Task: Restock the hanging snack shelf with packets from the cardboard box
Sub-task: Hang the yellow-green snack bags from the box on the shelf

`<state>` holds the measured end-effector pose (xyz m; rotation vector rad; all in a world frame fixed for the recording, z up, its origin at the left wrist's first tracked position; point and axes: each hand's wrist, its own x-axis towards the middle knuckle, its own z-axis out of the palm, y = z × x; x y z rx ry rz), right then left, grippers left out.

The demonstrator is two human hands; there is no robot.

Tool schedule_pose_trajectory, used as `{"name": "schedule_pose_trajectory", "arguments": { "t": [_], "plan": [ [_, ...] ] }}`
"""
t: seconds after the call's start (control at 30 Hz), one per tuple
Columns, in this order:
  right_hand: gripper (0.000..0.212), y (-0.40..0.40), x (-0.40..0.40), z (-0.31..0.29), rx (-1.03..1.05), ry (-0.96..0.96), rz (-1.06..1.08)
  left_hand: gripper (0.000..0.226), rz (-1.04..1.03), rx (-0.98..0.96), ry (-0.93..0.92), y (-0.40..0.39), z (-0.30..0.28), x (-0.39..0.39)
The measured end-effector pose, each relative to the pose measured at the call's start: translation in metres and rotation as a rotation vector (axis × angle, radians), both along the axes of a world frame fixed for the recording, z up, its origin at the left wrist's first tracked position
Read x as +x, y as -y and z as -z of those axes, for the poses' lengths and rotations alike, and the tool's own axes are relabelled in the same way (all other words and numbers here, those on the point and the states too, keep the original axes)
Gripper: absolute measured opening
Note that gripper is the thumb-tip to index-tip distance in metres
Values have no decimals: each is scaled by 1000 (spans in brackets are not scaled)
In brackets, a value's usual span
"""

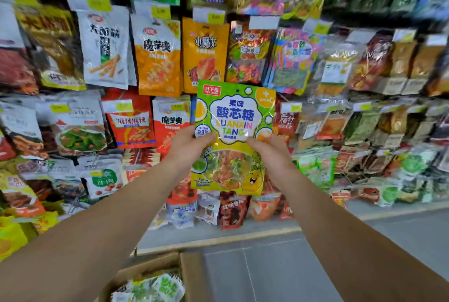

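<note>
Both hands hold a green-and-yellow candy packet up in front of the hanging snack shelf.

Left hand (188,144) grips the packet's left edge with the thumb on its front, and right hand (271,153) grips the right edge the same way, both bare forearms stretched forward from the near corners. Nearest, at the bottom edge, a cardboard box (155,266) sits open on the grey floor (279,260) with more green-and-white packets inside. The candy packet (234,116) is upright, its front facing the camera: a white cloud panel with blue characters, a red logo at top left, a clear window below showing sweets, and a cartoon lemon at its lower right. Behind it the snack shelf (158,58) carries rows of hanging bags with yellow price tags.
</note>
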<state>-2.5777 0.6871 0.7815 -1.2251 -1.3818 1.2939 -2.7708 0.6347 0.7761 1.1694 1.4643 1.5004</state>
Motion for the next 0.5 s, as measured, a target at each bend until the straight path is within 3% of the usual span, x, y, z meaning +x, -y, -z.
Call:
{"name": "schedule_pose_trajectory", "arguments": {
  "t": [0.07, 0.1, 0.17, 0.23, 0.3, 0.37, 0.47, 0.5],
  "plan": [
    [41, -13, 18, -20, 35, -22, -2, 58, 3, 10, 10, -13, -18, 15],
    [40, -17, 24, -31, 55, -27, -8, 56, 10, 26, 11, -19, -27, 21],
    [30, -32, 35, -48, 66, -49, -13, 25, 24, 62, 2, -35, -46, 31],
    [24, -47, 41, -66, 100, -78, -9, 12, 14, 102, -24, -50, -63, 40],
    [11, -71, 47, -83, 167, -84, 0, 19, 0, 162, -34, -76, -79, 45],
    [20, -90, 50, -101, 198, -86, 13, 31, 4, 195, -48, -98, -98, 48],
    [25, -121, 52, -125, 235, -95, 0, 23, 21, 217, -41, -132, -124, 50],
    [22, -135, 52, -133, 246, -90, 1, 33, 32, 223, -48, -145, -133, 51]
  ]
}}
